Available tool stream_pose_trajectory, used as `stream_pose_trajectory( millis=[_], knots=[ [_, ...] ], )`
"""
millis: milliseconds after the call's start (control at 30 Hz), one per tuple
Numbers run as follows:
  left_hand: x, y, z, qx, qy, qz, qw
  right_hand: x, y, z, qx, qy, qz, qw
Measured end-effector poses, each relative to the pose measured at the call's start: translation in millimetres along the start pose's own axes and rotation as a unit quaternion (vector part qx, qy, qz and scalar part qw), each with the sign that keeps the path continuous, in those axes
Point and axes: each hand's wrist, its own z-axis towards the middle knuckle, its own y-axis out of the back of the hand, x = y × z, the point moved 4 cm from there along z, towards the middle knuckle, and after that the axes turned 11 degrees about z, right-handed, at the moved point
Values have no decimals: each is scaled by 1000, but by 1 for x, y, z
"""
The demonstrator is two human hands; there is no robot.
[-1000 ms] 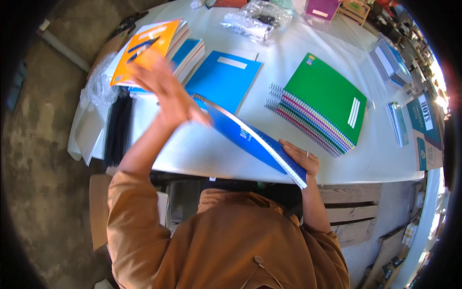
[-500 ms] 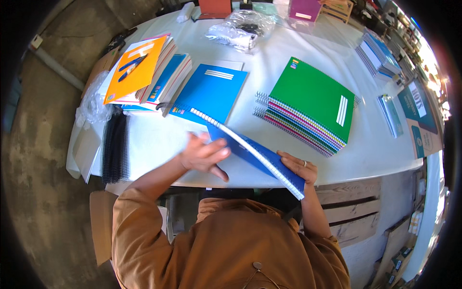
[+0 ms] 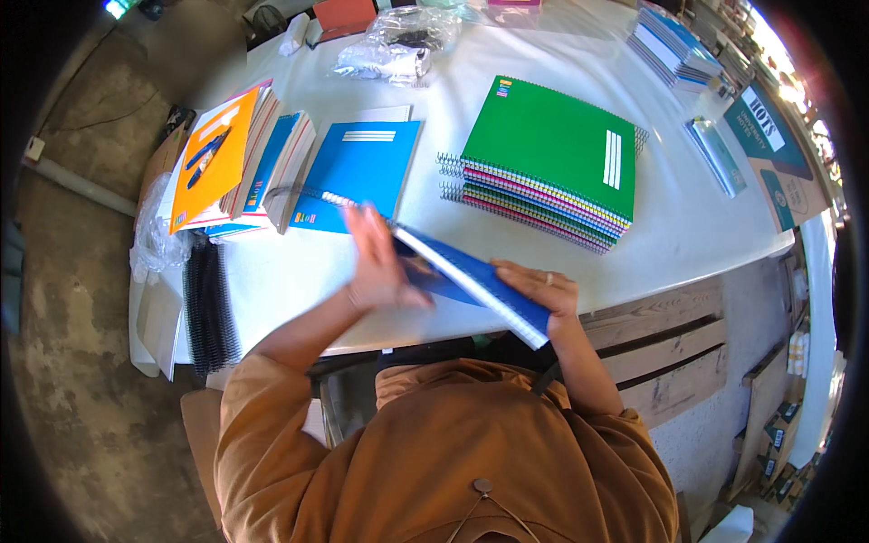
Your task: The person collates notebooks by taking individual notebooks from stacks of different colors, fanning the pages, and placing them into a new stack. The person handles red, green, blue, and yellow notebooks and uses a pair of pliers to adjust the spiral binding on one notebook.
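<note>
A blue-covered notebook [image 3: 457, 262] is tilted over the near table edge, its white punched edge facing up. My right hand [image 3: 543, 291], with a ring on one finger, grips its right end. My left hand [image 3: 376, 262] is by the notebook's far left end, fingers stretched apart and partly blurred; it does not grip the notebook. A dark spiral coil [image 3: 303, 191] sticks out from that end, smeared by motion. Behind it a flat blue notebook [image 3: 362, 167] lies on the table. To the right stands a stack of spiral-bound notebooks with a green cover on top [image 3: 552, 145].
At left are a pile of unbound books under an orange cover [image 3: 213, 158] with pens on it, plus a bundle of black coils [image 3: 210, 303]. Clear plastic bags [image 3: 398, 41], blue notebooks [image 3: 674, 50] and a box [image 3: 769, 136] lie farther off on the white-covered table [image 3: 670, 217].
My view has shifted, so the table things sit farther left. My left hand has turned fingers-up toward the notebook's far end. The right hand keeps its grip.
</note>
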Motion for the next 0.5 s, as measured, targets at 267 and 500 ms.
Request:
stream_pose_trajectory(
  millis=[267,500],
  knots=[
    [23,2,33,-95,209,-51,972,3,-1,4,8,14,-31,999],
    [10,-8,24,-148,59,117,980,6,-1,9,23,27,-31,999]
  ],
)
